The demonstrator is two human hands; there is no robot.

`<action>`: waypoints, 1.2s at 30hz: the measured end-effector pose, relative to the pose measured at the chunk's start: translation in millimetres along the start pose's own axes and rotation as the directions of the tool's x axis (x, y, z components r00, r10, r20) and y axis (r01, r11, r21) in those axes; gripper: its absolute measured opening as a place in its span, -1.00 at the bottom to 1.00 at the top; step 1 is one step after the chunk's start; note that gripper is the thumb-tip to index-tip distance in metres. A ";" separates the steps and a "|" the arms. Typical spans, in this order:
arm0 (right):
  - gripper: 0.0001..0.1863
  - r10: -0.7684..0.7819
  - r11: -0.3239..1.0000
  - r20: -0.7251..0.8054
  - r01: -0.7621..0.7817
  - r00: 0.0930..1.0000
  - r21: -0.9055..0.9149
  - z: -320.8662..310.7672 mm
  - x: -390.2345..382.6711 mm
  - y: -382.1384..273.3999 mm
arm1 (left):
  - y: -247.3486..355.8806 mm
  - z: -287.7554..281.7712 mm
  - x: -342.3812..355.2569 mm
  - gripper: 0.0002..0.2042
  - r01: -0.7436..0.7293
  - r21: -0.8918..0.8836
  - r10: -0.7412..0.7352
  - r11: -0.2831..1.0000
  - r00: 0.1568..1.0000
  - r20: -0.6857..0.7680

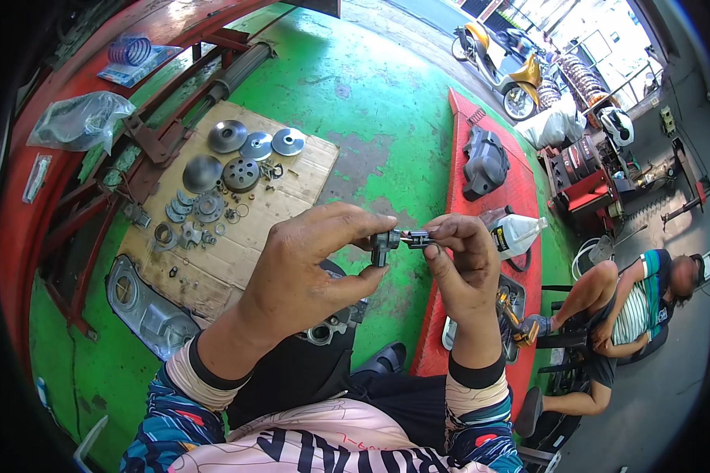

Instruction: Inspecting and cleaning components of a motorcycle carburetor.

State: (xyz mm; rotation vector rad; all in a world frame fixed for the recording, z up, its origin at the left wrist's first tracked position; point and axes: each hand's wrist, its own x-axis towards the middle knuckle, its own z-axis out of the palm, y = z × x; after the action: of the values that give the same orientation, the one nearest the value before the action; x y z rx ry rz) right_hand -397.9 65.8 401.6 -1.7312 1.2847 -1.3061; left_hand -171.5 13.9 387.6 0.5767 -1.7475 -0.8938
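Both hands are raised above my lap, close together. My left hand [296, 272] pinches a black elbow-shaped plastic part [383, 246] between thumb and fingertips. Facing it, my right hand [467, 260] grips a small dark cylindrical part with a shiny metal section [417, 240]. The two parts are end to end; I cannot tell whether they touch or are joined. Below my hands a grey metal engine part with a round bore [320, 334] rests by my lap, partly hidden by my left hand and wrist.
Cardboard [292, 185] on the green floor bears metal discs [228, 136] and several small parts. A grey cover [146, 303] lies beside it. On the red platform at right are a black housing [485, 162], a white bottle [517, 235] and a tool tray [514, 296]. Another person [619, 315] sits at right.
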 end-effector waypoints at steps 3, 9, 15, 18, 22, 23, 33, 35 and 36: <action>-0.77 0.006 1.000 0.008 -0.006 1.000 -0.014 -1.3 -1.7 -3.4 | 0.5 -0.2 0.1 -0.55 -0.004 0.004 0.004 1.000 1.000 0.004; -0.83 -0.048 0.997 0.005 0.048 0.999 -0.059 -1.8 -2.5 -2.5 | 2.1 -1.3 0.4 -0.56 0.009 -0.009 -0.009 1.000 1.000 0.011; -0.94 -0.119 0.972 -0.074 0.101 0.990 -0.210 1.8 1.2 -7.2 | 1.9 -0.1 1.0 -0.56 0.004 -0.014 -0.004 1.000 1.000 0.015; -0.85 -0.141 0.945 -0.017 0.130 0.990 -0.302 0.2 -0.4 -0.6 | 2.1 0.5 0.8 -0.56 0.008 -0.020 -0.008 1.000 1.000 0.018; -0.66 -0.062 0.955 -0.030 0.051 0.998 -0.293 4.1 -4.1 3.6 | 2.6 1.1 0.8 -0.56 0.015 -0.029 -0.015 0.999 1.000 0.014; -0.66 -0.064 0.955 -0.031 0.052 0.998 -0.293 3.1 -4.1 5.3 | 2.9 1.3 0.8 -0.56 0.014 -0.029 -0.013 0.999 1.000 0.015; -0.65 -0.255 0.893 0.017 0.242 0.967 -0.380 4.5 5.8 -0.3 | 0.6 0.1 -0.6 -0.55 0.021 -0.026 -0.021 0.999 0.999 0.026; -0.54 -0.226 0.886 0.093 0.244 0.970 -0.394 -1.4 2.9 7.1 | 0.7 0.1 -0.8 -0.55 0.026 -0.028 -0.026 0.999 0.999 0.027; -0.55 -0.169 0.958 0.051 0.176 0.984 -0.228 -4.6 -2.9 16.9 | 1.6 0.5 -0.5 -0.55 0.024 -0.031 -0.023 0.999 0.999 0.026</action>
State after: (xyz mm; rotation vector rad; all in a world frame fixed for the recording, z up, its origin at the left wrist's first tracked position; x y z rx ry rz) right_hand -408.0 63.0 387.2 -2.0582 1.3369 -1.2583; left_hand -171.8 15.4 388.5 0.5685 -1.7497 -0.9473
